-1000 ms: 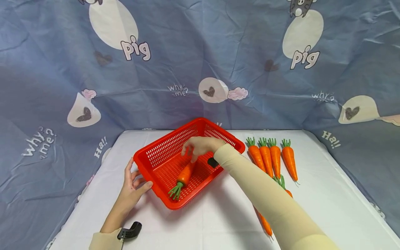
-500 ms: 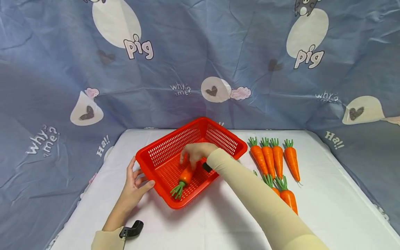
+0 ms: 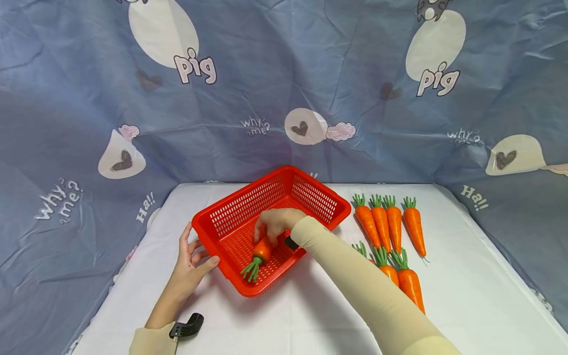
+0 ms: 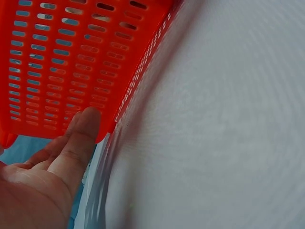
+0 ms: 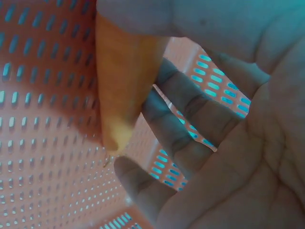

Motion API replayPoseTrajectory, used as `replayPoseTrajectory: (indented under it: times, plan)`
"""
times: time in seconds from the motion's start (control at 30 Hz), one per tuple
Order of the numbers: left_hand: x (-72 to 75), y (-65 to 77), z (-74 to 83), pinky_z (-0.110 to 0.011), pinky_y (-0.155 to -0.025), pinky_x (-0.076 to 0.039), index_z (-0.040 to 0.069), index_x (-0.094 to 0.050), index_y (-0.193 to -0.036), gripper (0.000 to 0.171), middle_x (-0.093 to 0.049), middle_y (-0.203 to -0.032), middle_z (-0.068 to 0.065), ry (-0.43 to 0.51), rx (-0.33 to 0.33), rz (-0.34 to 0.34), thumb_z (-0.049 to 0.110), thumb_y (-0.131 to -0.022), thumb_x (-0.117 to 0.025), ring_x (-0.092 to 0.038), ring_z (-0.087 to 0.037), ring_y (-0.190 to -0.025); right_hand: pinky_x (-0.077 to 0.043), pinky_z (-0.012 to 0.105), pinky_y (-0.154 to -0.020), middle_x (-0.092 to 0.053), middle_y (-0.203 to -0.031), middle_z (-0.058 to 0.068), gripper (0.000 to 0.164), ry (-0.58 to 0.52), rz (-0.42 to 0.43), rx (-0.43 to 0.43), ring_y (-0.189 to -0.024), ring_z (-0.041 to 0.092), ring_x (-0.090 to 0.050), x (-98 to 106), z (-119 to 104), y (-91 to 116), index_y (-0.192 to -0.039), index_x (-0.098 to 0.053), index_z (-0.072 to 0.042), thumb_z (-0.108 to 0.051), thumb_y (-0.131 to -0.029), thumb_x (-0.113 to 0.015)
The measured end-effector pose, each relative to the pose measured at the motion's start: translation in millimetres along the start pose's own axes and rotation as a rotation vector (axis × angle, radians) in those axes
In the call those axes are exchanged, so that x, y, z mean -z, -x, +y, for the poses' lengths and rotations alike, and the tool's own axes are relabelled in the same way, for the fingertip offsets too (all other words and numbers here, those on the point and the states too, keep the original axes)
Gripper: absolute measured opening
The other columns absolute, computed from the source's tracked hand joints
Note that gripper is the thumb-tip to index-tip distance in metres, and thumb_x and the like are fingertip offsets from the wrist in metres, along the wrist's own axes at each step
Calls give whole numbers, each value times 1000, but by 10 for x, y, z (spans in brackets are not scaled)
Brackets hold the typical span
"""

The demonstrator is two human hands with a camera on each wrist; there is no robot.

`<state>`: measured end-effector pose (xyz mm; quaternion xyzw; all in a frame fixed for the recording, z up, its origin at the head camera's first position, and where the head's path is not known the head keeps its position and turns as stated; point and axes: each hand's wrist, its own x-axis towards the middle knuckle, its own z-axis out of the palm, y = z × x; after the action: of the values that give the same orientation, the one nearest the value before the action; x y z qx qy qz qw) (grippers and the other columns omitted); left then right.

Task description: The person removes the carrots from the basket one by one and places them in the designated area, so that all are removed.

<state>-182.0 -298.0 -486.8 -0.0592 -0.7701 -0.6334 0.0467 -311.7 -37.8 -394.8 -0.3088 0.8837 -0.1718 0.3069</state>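
In the head view, a red perforated plastic basket [image 3: 210,231] stands at an angle on the white-covered table. At its left end, my left hand [image 3: 190,268] grips it, thumb at the rim; in the left wrist view a finger [image 4: 85,125] lies along the outer wall. Inside the basket, my right hand [image 3: 276,223] holds a carrot [image 3: 263,250] by its body, green top pointing to the near left corner. The right wrist view shows the thumb across the carrot [image 5: 125,81], fingers on its far side and its tapered tip near the basket wall.
Right of the basket, three carrots [image 3: 379,219] lie side by side, with another carrot [image 3: 413,229] a little apart. Nearer, more carrots [image 3: 409,286] lie partly behind my right sleeve [image 3: 355,276]. A blue printed cloth [image 3: 248,64] hangs behind the table.
My right hand has shifted along the carrot toward its green top, while the carrot stays nearly in place. The right forearm has moved left, exposing more near carrots. The left hand stays on the basket.
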Motion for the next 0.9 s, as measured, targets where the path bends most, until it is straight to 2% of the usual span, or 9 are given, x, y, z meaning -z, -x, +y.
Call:
replayPoseTrajectory:
  times: [0.27,0.47,0.77,0.9]
  plan:
    - [-3,-4,5,-16,-91,-56,26,7,-172,113,-47,-148,-24,-10,-6,-1,6,-96,-74,-66,4,-112,-52,23,-83,-76,-105,-4,38,40,18,-6,-95,11,-59,-18,-4,-12,-107,-83,-15,13,-81,-82]
    - [-6,-4,7,-16,-92,-55,27,7,-173,114,-47,-148,-23,-8,-5,1,5,-95,-74,-67,4,-112,-55,25,-85,-74,-105,-4,35,64,30,-17,-96,13,-59,-9,-6,-2,-105,-83,-18,9,-82,-85]
    - [-3,7,14,-15,-92,-55,28,6,-173,113,-47,-150,-24,-13,-2,2,6,-96,-74,-67,5,-111,-58,28,-93,-78,-116,-3,42,210,79,-3,-104,12,-64,11,-33,22,-114,-83,-21,3,-80,-90]
    - [0,10,13,-15,-93,-55,29,6,-173,112,-46,-151,-24,-12,4,-1,7,-97,-74,-66,5,-112,-59,29,-93,-78,-117,-2,42,252,100,0,-103,13,-66,15,-18,32,-117,-82,-21,-2,-81,-92]
